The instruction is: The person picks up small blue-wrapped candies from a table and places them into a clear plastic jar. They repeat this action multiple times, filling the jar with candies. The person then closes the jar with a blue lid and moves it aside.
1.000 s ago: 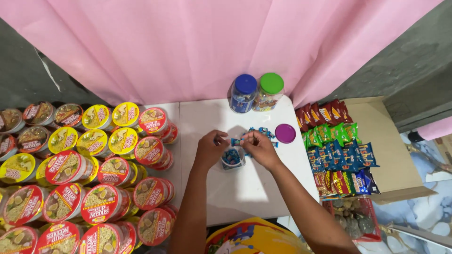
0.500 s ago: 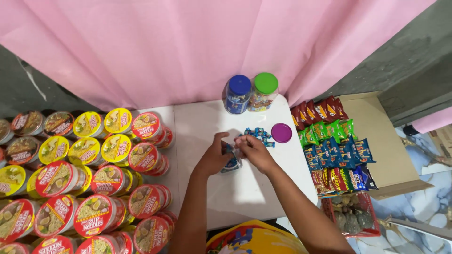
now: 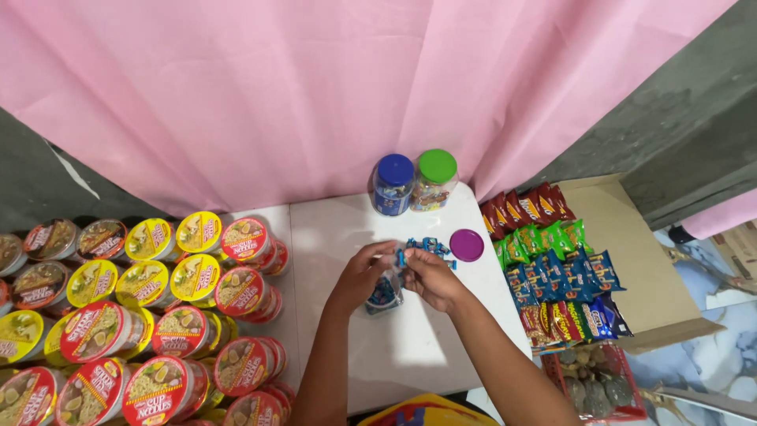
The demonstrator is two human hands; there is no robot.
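Blue candies [image 3: 426, 246] pinched in both hands' grip, left hand [image 3: 364, 274], right hand [image 3: 426, 278], white table [image 3: 410, 351], pink curtain [image 3: 315, 95] behind.

Our view tipped upward: more pink curtain [image 3: 315, 95] shows, worktop [image 3: 331, 237] sits lower in picture. Our hands [image 3: 402, 272] now nearer purple lid [image 3: 467, 244], closer together than a second ago. Small open jar [image 3: 384, 293] beneath them now leans, partly hidden under fingers. Blue wrapped sweets [image 3: 430, 246] bunched at fingertips.
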